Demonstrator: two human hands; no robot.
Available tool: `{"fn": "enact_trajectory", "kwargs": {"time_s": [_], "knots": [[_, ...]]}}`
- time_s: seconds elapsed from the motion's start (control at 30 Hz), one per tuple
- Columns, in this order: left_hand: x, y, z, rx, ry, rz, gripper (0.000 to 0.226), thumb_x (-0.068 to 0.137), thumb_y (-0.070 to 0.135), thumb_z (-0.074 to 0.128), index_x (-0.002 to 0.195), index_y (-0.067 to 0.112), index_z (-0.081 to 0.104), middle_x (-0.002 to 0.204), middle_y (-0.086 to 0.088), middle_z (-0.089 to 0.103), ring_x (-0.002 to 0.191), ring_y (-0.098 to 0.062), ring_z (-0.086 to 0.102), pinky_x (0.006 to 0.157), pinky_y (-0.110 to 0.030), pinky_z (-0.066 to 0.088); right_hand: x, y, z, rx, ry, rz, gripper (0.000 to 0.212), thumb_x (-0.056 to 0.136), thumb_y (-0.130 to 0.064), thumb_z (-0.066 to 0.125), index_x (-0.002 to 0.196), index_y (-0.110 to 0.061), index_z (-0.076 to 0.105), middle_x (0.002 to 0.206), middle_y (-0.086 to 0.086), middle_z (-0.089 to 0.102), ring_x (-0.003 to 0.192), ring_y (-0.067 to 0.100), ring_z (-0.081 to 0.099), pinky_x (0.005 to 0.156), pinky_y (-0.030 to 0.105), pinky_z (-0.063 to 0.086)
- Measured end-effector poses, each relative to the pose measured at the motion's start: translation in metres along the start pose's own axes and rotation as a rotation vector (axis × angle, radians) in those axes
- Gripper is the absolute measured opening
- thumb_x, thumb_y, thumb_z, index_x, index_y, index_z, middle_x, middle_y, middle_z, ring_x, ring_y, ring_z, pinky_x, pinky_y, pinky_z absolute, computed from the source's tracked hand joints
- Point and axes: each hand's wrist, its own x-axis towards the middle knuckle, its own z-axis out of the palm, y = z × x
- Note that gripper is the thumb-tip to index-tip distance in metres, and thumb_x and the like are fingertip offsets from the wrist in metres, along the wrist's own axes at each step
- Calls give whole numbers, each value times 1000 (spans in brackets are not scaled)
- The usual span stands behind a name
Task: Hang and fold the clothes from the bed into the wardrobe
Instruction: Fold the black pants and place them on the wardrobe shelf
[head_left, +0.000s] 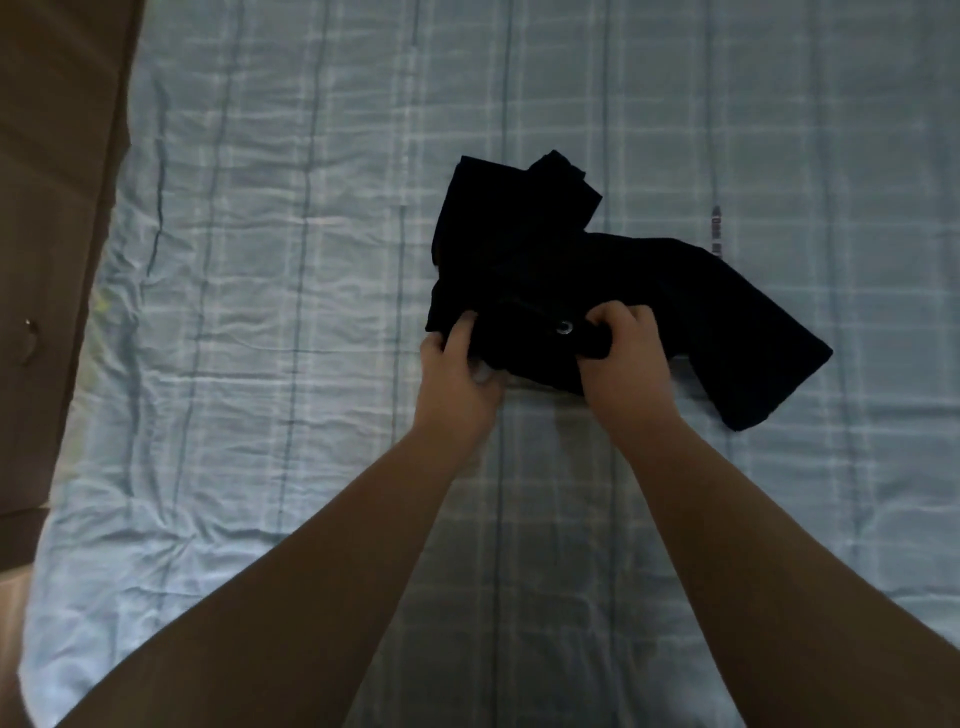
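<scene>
garment: black trousers (597, 270), crumpled, mid-bed (260, 260)
left hand (457, 374): fingers curled, gripping trousers' near-left edge
right hand (623, 358): fingers curled, gripping waistband beside metal button (564, 327)

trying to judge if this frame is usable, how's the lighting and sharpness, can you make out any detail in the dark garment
Head view: dim and soft, with wide-angle bending at the edges. The black garment reads as a near-featureless silhouette, only a metal eyelet catching light. The left hand and right hand gripping it are visible, and the forearms are in shadow. The checked bedsheet shows its wrinkles.
</scene>
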Motion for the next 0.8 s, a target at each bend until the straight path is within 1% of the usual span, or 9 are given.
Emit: {"fn": "enact_trajectory", "kwargs": {"time_s": [0.07, 0.13, 0.3, 0.37, 0.47, 0.57, 0.67, 0.73, 0.8], "knots": [[6, 7, 4, 52, 49, 76, 69, 81, 15, 71, 144, 21, 42, 139, -15, 37, 124, -29, 48, 102, -31, 43, -13, -6, -17, 106, 13, 8, 13, 89, -11, 61, 94, -22, 56, 106, -4, 45, 81, 4, 50, 65, 3, 36], [6, 14, 1, 105, 118, 108, 60, 80, 10, 65, 136, 23, 47, 132, -12, 46, 117, -29, 52, 99, -44, 48, -29, -10, -36, 214, 0, 30, 16, 89, -10, 59, 93, -25, 57, 104, -4, 51, 83, 1, 52, 66, 6, 37], [-17, 39, -28, 231, 267, 136, 44, 82, 8, 56, 117, 32, 43, 79, 7, 58, 68, -17, 59, 65, -38, 50, -76, -20, -94, 538, 154, 133, 39, 81, 2, 53, 91, -34, 61, 95, -3, 67, 87, 18, 66, 73, 38, 58], [-26, 40, -48, 251, 349, 133, 29, 87, 12, 53, 110, 27, 46, 79, 2, 58, 71, -21, 58, 63, -38, 47, -96, -31, -119, 647, 238, 133, 40, 78, 6, 50, 93, -29, 63, 84, -10, 67, 80, 12, 64, 68, 32, 57], [-35, 32, -83, 192, 391, 60, 15, 88, 11, 51, 101, 17, 54, 93, -5, 53, 83, -23, 53, 67, -41, 46, -129, -56, -156, 775, 362, 118, 37, 74, 3, 49, 96, -22, 66, 86, -1, 68, 77, 14, 63, 61, 27, 53], [-55, 47, -92, -25, 50, 98, 39, 86, 2, 57, 121, 18, 54, 111, -7, 50, 80, -14, 54, 77, -35, 53, -158, -83, -162, 762, 330, 113, 43, 77, 9, 44, 94, -23, 67, 82, -1, 68, 70, 13, 62, 55, 25, 50], [-89, 78, -80, -223, -478, 196, 59, 81, -11, 64, 134, 8, 47, 111, -4, 56, 82, 0, 56, 72, -9, 48, -184, -107, -146, 749, 272, 132, 39, 78, 9, 42, 88, -22, 65, 72, -2, 64, 59, 13, 56, 46, 26, 43], [-112, 90, -75, -203, -729, 184, 77, 79, -9, 68, 145, 11, 33, 110, 1, 54, 95, -7, 58, 73, -7, 48, -202, -117, -139, 780, 267, 183, 35, 79, 7, 41, 91, -19, 62, 74, 1, 61, 61, 14, 53, 49, 27, 42], [-134, 83, -70, -231, -828, 186, 101, 75, 2, 77, 151, 19, 12, 131, 1, 44, 121, -16, 50, 91, -11, 45, -222, -128, -141, 840, 280, 224, 34, 80, 5, 40, 94, -18, 60, 80, 3, 61, 68, 17, 53, 54, 29, 43]]}}
